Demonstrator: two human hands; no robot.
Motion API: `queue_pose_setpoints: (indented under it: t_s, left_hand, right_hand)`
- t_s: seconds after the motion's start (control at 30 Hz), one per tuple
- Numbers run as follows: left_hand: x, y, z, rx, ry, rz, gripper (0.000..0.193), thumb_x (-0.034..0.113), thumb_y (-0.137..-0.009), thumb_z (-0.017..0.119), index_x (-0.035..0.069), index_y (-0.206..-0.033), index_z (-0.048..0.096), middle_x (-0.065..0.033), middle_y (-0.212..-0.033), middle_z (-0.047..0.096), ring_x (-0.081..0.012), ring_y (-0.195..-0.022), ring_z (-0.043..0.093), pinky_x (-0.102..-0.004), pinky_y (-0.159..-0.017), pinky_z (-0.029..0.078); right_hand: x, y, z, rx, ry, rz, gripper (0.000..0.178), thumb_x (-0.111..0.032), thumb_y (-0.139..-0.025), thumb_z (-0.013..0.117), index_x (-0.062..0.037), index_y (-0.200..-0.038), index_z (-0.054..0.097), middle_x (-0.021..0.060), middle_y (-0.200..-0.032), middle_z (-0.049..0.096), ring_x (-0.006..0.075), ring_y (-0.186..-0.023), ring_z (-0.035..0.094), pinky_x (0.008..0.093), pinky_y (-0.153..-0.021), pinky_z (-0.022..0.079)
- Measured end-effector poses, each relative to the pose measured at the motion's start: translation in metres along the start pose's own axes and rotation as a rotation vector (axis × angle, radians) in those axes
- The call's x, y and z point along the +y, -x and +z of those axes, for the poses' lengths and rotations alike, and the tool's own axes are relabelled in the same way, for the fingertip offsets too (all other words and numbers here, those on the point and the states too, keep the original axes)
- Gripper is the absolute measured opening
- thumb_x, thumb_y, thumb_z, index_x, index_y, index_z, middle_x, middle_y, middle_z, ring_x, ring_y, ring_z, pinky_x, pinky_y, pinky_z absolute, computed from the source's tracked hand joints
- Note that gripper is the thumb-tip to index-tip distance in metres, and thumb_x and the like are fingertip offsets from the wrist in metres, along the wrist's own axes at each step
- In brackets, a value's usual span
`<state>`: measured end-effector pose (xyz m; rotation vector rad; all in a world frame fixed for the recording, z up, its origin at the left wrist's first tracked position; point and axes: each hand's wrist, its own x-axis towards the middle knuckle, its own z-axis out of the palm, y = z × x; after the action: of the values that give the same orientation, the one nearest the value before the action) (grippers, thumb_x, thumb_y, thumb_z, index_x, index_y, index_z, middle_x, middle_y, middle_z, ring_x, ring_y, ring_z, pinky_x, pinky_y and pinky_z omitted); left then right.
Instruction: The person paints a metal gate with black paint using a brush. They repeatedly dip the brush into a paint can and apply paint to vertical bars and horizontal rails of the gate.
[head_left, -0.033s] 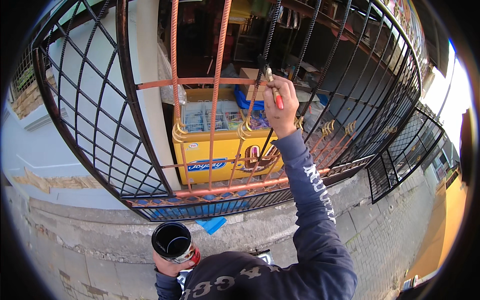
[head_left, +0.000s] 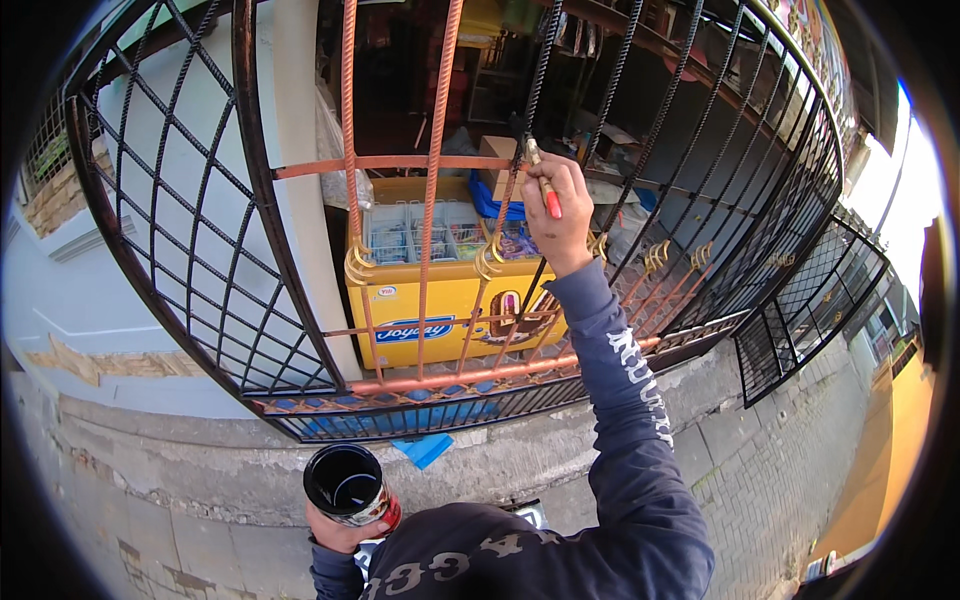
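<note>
My right hand (head_left: 560, 215) is closed round a paintbrush (head_left: 541, 170) with a pale handle that ends in red. The brush's dark bristles meet an upright bar (head_left: 541, 75) of the metal grille, close to a reddish crossbar (head_left: 400, 163). Above that crossbar the bar is black, while the bars to its left are reddish-brown. Low on the left, my left hand (head_left: 340, 532) holds an open paint can (head_left: 362, 518) from the side. Its inside is black, with dark paint showing. Most of the left fingers are hidden behind the can.
Behind the grille stands a yellow chest freezer (head_left: 440, 300). Gold curled ornaments (head_left: 488, 262) sit on several bars. A black lattice panel (head_left: 190, 200) is at left, and a concrete ledge (head_left: 270, 470) with a blue piece (head_left: 425, 450) runs below. A black gate (head_left: 810, 310) stands at right.
My right hand and the brush have shifted slightly to the left, and the brush stands a little more upright. The left hand and the can have stayed in place.
</note>
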<state>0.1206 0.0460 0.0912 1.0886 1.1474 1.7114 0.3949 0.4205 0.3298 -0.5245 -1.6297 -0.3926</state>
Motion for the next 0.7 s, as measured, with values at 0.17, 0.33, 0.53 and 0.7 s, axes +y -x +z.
queue_pose_setpoints:
  t_s: [0.17,0.33,0.53,0.7]
  left_hand:
    - [-0.001,-0.001,0.002,-0.023,0.040,-0.058,0.106,0.015,-0.050,0.104,-0.001,-0.138,0.047,-0.0155,-0.125,0.066,-0.0265,-0.116,0.066,-0.0415,-0.101,0.053]
    - [-0.008,-0.007,0.002,-0.012,-0.032,-0.002,0.108,0.018,-0.050,0.104,-0.001,-0.139,0.047,-0.0150,-0.126,0.066,-0.0263,-0.115,0.066,-0.0413,-0.102,0.053]
    - [-0.010,-0.009,0.004,-0.002,-0.052,0.001,0.109,0.019,-0.049,0.104,-0.001,-0.139,0.047,-0.0145,-0.126,0.065,-0.0261,-0.117,0.066,-0.0408,-0.103,0.053]
    - [-0.009,-0.008,0.006,-0.005,-0.031,0.023,0.106,0.018,-0.050,0.103,-0.001,-0.139,0.048,-0.0143,-0.126,0.066,-0.0257,-0.117,0.066,-0.0409,-0.103,0.053]
  right_hand:
    - [-0.002,0.003,-0.002,0.106,0.002,0.047,0.017,-0.003,-0.085,0.071,-0.0049,-0.100,0.062,0.0150,-0.111,0.065,0.0340,-0.096,0.068,0.0401,-0.082,0.056]
    - [0.001,0.004,0.002,0.045,0.081,-0.051,0.016,-0.002,-0.085,0.070,-0.0043,-0.099,0.063,0.0154,-0.105,0.063,0.0340,-0.091,0.065,0.0415,-0.079,0.055]
    - [0.008,0.025,-0.004,-0.168,-0.063,-0.147,0.016,0.002,-0.084,0.067,-0.0022,-0.099,0.061,0.0169,-0.101,0.063,0.0340,-0.087,0.066,0.0393,-0.077,0.054]
    - [0.011,0.042,-0.005,0.023,-0.001,0.007,0.018,0.001,-0.084,0.068,-0.0040,-0.100,0.060,0.0162,-0.099,0.062,0.0351,-0.087,0.065,0.0406,-0.076,0.054]
